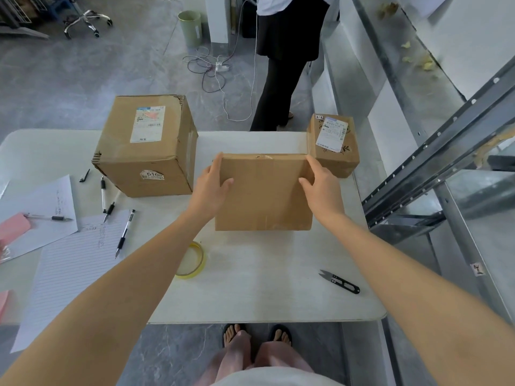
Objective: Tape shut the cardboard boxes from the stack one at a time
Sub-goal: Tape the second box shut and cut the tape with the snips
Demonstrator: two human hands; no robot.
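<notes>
A plain cardboard box [264, 193] stands in the middle of the white table [250, 288], its flaps closed. My left hand [213, 186] holds its left side, thumb on the top face. My right hand [320, 185] grips the right side the same way. A roll of clear tape [195, 261] lies on the table near my left forearm, partly hidden by it. Black thread snips [340, 282] lie at the front right. A large labelled box [145, 146] stands at the back left and a small labelled box [333, 144] at the back right.
Several pens [124, 235] and lined sheets of paper [69, 268] cover the table's left side, with pink paper at the far left. A person in black trousers [278, 79] stands behind the table. A metal rack [446, 162] runs along the right. Cables lie on the floor.
</notes>
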